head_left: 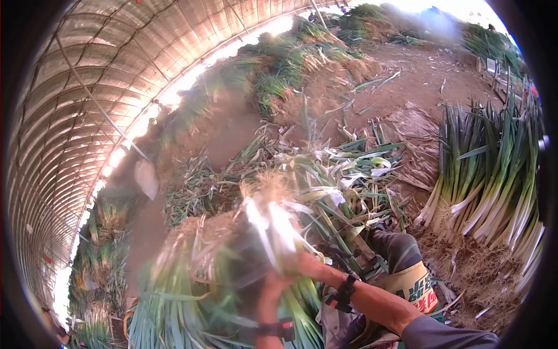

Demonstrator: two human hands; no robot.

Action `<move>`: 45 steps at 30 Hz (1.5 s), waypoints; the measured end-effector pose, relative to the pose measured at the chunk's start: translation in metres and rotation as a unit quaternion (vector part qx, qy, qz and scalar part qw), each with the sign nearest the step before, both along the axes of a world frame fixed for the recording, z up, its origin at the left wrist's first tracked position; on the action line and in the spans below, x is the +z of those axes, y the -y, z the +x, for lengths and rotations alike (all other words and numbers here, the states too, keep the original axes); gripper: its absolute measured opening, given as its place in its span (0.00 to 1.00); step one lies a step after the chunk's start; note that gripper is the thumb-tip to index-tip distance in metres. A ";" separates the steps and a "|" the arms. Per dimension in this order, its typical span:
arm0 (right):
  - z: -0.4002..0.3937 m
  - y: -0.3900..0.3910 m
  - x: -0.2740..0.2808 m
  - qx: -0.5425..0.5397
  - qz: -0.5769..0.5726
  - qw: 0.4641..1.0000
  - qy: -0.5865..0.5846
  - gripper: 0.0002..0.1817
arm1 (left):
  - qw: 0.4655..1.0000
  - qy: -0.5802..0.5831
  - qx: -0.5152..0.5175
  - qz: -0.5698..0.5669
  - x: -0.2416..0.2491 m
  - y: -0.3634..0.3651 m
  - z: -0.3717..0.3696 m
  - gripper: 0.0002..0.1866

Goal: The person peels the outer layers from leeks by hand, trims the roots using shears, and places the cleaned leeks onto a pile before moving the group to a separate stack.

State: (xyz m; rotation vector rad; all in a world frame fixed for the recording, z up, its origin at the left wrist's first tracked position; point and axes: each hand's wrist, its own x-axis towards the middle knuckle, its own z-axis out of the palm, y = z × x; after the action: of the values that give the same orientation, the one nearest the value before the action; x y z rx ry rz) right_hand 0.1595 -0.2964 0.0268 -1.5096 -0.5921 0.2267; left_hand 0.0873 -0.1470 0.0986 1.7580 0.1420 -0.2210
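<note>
Head-view hands: two; the left hand and right hand are brought together at the raised stalks; finger closure cannot be told through blur.
Raised stalks: held roots-up, left of the printed cloth, seemingly to expose white ends; number uncountable.
Standing bunch: one, right of the cloth, roots aligned, probably for order.
Wrist bands: two.
</note>
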 end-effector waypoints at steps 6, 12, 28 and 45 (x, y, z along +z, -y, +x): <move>0.000 -0.006 0.032 0.016 -0.263 0.964 0.027 0.39 | 0.990 0.129 0.009 0.052 -0.065 -0.008 0.003 0.09; -0.020 0.001 0.043 0.026 -0.242 0.969 0.035 0.39 | 0.974 0.142 0.062 0.167 -0.078 -0.009 -0.006 0.12; -0.042 0.018 0.087 0.011 -0.271 0.940 0.205 0.24 | 0.914 0.155 0.113 0.357 -0.094 -0.025 -0.019 0.29; -0.001 0.044 0.105 -0.150 -0.248 0.917 0.274 0.53 | 0.907 -0.014 0.198 0.370 -0.020 -0.008 -0.040 0.43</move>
State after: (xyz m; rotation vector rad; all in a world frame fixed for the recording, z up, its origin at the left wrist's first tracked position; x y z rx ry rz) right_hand 0.1581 -0.3406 0.1318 -2.1586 -0.7667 -0.3246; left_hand 0.0471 -0.1388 0.0786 2.4254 0.6703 0.1314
